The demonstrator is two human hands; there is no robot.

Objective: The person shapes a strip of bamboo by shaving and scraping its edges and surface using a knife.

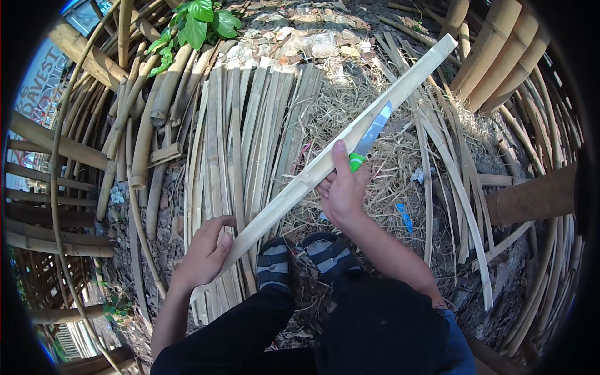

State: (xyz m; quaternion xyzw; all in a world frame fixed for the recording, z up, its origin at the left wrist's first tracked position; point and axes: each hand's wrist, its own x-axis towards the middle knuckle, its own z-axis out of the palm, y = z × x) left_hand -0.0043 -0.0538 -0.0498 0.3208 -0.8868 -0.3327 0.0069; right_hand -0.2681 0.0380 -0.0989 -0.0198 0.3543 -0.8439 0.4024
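Observation:
A long pale bamboo strip (pixel 294 190) slants across the view, from low left to high right. My left hand (pixel 203 255) is closed around its lower part, the thumb lying along the strip. My right hand (pixel 347 194) grips a knife (pixel 376 128) with a bright green handle, mostly hidden in the fist. Its thumb presses on the strip's face, and some fingers curl beneath the strip. The blade points up and away, lying close along the strip's right edge; whether it touches the wood I cannot tell.
Under the strip lies a row of split bamboo slats (pixel 250 125). Curly shavings (pixel 350 94) cover the ground to its right, beside longer loose strips (pixel 459 194). Thick bamboo poles (pixel 156 125) stand left and right. My sandalled feet (pixel 275 262) are just below the strip.

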